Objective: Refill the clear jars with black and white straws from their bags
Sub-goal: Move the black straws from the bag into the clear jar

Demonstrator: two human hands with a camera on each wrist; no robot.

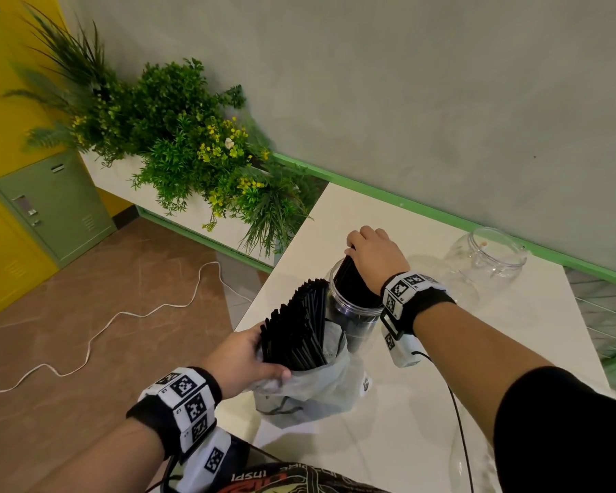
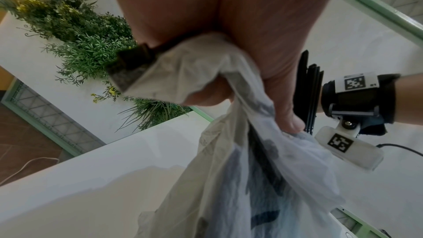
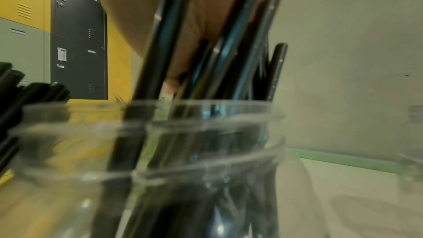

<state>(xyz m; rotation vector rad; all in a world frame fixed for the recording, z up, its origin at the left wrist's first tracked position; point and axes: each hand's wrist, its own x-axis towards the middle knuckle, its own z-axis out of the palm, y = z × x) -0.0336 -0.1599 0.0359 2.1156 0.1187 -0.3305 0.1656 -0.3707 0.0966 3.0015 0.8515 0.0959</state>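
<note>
On the white desk (image 1: 424,403) stands a clear plastic jar with a wide threaded mouth (image 1: 356,311), and the right hand (image 1: 376,254) reaches down over its opening with its grip curled round the tops of a bundle of black plastic straws (image 1: 352,282) whose lower ends sit inside the jar. The right wrist view shows those straws (image 3: 242,46) leaning against the palm and passing down through the jar's rim (image 3: 206,115), with fingers wrapped about them. Just beside the jar, touching it on the near left, is a translucent white plastic bag (image 1: 310,393) resting on the desk; a thick fan of more black straws (image 1: 296,329) sticks up out of its open top, tilted away from the person. The left hand (image 1: 242,361) grips the bag's gathered upper edge at the left side, thumb and fingers pinching the plastic next to the straws; the left wrist view shows the bag film (image 2: 228,133) bunched in the closed fingers (image 2: 286,111). A second clear, empty jar (image 1: 484,257) stands well apart at the far right of the desk near the green-trimmed wall. A planter of green foliage with yellow flowers (image 1: 178,144) stands beyond the desk's left end, and a white cord (image 1: 121,314) trails over the brown floor.
</note>
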